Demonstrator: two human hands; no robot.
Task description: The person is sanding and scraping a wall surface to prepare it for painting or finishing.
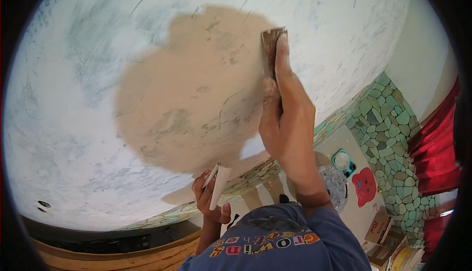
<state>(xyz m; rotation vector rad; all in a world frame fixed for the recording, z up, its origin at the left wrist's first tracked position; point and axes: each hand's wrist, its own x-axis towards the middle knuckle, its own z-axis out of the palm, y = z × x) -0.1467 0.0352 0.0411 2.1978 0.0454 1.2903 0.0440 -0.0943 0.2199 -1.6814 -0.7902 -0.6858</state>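
A broad pale wall (206, 86), patchy with white and grey-green, fills most of the view, and a shadow of head and arms falls across it. My right hand (289, 112) is raised and gripping a folded piece of sandpaper (271, 46), brown side showing, against the wall's surface. Lower and to the left, my left hand (208, 197) holds a folded, pale sheet of paper (221, 186), its fingers around the back. Whether that sheet touches the wall cannot be told.
Green stone-patterned covering (387, 131) borders the wall. At the right are a red curtain (435, 153), a red cat-shaped mat (364, 188), a round grey object (333, 188), a turquoise item (343, 162) and cardboard boxes (379, 228). Wooden boards (121, 258) lie at lower left.
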